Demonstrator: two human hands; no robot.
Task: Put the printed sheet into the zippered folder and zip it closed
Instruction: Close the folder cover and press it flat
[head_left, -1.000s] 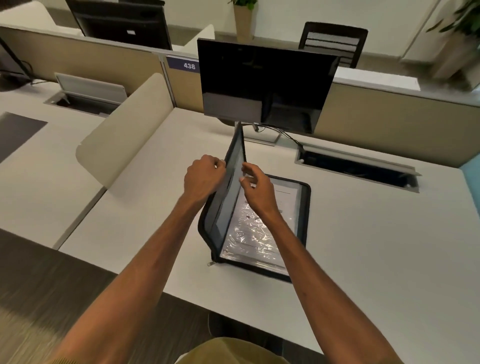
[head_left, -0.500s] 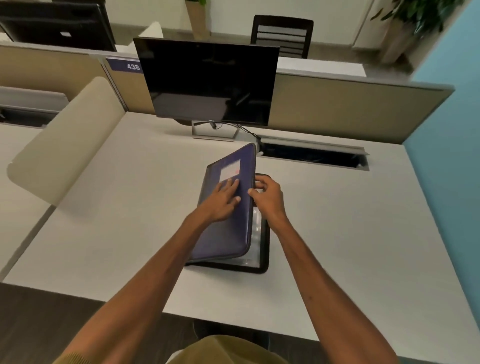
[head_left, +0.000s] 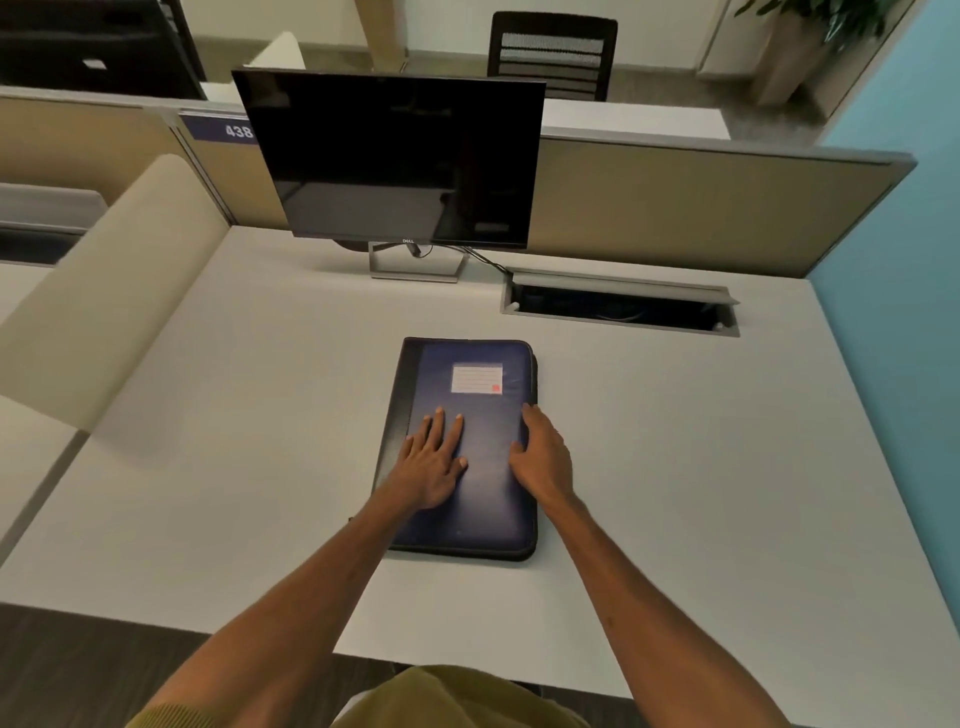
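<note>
Closing is the step in hand: the zippered folder (head_left: 464, 447) lies flat on the desk (head_left: 701, 467), nearer the front edge than the back. The left hand (head_left: 432, 465) presses open-palmed on its cover; the right hand (head_left: 540, 457) rests open along its right edge, gripping nothing. The printed sheet is hidden, presumably inside. Next, I judge, comes finding the zipper pull, unseen here. Half a second ago the cover stood half raised; now it is down.
</note>
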